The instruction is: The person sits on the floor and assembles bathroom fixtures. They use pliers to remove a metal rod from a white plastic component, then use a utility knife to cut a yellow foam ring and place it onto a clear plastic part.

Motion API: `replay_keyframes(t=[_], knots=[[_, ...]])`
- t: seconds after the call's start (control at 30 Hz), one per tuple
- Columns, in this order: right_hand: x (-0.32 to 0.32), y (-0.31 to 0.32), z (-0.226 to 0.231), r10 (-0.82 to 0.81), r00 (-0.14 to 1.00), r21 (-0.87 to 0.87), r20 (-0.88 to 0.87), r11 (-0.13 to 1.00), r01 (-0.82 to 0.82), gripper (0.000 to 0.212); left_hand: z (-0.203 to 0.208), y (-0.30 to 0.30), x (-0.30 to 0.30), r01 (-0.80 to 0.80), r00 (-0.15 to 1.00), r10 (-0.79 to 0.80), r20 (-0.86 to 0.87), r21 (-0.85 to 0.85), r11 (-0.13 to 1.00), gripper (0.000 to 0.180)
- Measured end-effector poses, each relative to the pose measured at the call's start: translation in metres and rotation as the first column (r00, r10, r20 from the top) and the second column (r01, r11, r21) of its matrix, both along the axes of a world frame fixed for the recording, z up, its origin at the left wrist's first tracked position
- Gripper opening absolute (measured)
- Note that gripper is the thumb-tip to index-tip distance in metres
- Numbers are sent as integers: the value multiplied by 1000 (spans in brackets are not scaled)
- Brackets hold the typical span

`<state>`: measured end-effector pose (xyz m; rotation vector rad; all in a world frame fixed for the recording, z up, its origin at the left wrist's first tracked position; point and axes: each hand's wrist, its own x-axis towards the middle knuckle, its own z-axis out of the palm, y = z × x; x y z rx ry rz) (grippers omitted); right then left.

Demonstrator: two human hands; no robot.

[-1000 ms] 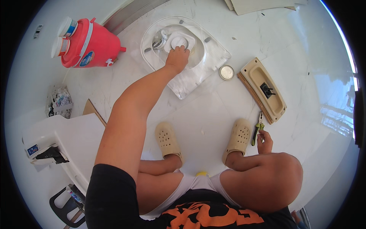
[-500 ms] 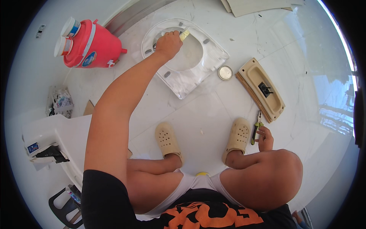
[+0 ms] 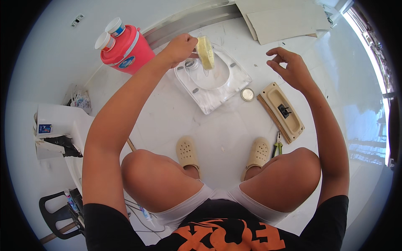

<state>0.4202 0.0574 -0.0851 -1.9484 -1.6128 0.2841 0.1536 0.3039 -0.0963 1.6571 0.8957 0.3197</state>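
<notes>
My left hand (image 3: pixel 181 49) is closed around a roll of yellowish tape (image 3: pixel 205 51), raised over a white panel shaped like a toilet seat (image 3: pixel 213 99). A clear strip seems to hang from the roll's lower side. The panel lies on the floor, with a large oval hole and small grey slots; a small silver can (image 3: pixel 191 63) shows near the hole's left edge, partly hidden by my hand. My right hand (image 3: pixel 289 67) hovers to the right of the panel, fingers apart and curved, holding nothing. Below it are a round metal lid (image 3: pixel 247 94) and a beige plastic part (image 3: pixel 281 109) with a black fitting.
Pliers with green and black handles (image 3: pixel 277 145) lie by my right clog (image 3: pixel 258 151). A red cooler (image 3: pixel 133 50) with two white tubs on top stands back left. Flat boards (image 3: pixel 280 23) lie at the back. A white basin-like piece (image 3: pixel 58 113) and a black-framed item (image 3: pixel 54 217) are at left.
My right hand has left the pliers and risen forward to the right of the panel. The left hand has lifted the tape roll above the panel. The view has shifted.
</notes>
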Motion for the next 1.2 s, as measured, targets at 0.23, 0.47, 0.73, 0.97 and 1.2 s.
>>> replay_keyframes(t=[0.23, 0.47, 0.73, 0.97, 1.2], knots=[[-110, 52, 83, 232, 971, 215, 65, 947, -241, 63, 109, -82, -17, -41, 926, 53, 375, -40, 998, 39], [-127, 29, 87, 165, 986, 298, -11, 942, -154, 48, 121, -119, -35, -140, 924, 158, 348, -78, 987, 38], [-131, 4, 68, 164, 975, 278, -153, 954, -117, 41, 88, -133, -45, -94, 921, 152, 358, -174, 980, 40], [-136, -1, 71, 143, 981, 285, -134, 953, -100, 47, 76, -134, -41, -115, 906, 169, 388, -159, 981, 39], [-119, 6, 72, 106, 985, 457, -133, 889, -34, 43, 70, -119, -52, -167, 905, 165, 392, -31, 986, 46]])
